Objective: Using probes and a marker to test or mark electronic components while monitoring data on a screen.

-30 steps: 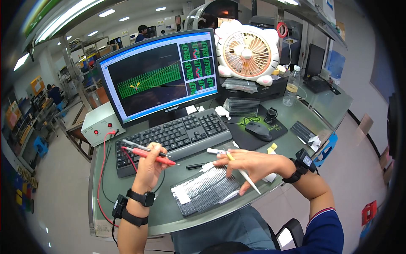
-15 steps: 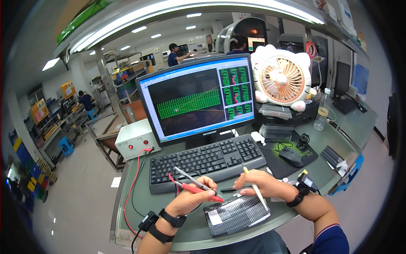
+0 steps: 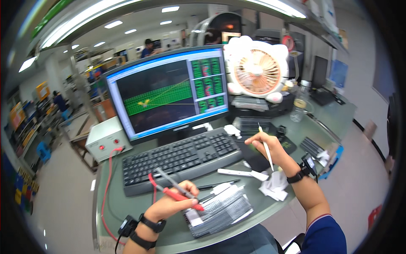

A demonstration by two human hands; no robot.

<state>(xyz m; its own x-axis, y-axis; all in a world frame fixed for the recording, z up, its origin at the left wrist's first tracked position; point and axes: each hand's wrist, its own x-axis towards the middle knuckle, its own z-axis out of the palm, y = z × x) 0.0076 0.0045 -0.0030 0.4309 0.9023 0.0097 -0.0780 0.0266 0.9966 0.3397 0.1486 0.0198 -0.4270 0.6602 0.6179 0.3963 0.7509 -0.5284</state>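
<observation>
My left hand (image 3: 171,205) is closed around a red test probe (image 3: 177,194) and a slim grey pen-shaped tool (image 3: 169,180), both slanting down to the right. Beneath the probe tip lies a dark grey ribbed panel (image 3: 224,213) with a white label; at this blur I cannot tell whether the tip touches it. Raised over the mouse pad, my right hand (image 3: 272,148) grips a thin white pen-shaped stick (image 3: 267,152), its fine point upward. A black pen-like tool (image 3: 218,184) rests between panel and keyboard.
The keyboard (image 3: 179,160) and monitor (image 3: 156,93) stand behind my hands. A white box (image 3: 108,137) feeds a red lead (image 3: 109,173). White paper scraps (image 3: 275,186) lie right of the panel. A cat-shaped fan (image 3: 258,70), bottle (image 3: 299,103) and dark strips (image 3: 311,147) are farther right.
My right hand has lifted away from the panel toward the mouse pad, its stick turned more upright. White scraps beneath it now show. The whole view has swung right; my left hand keeps its grip.
</observation>
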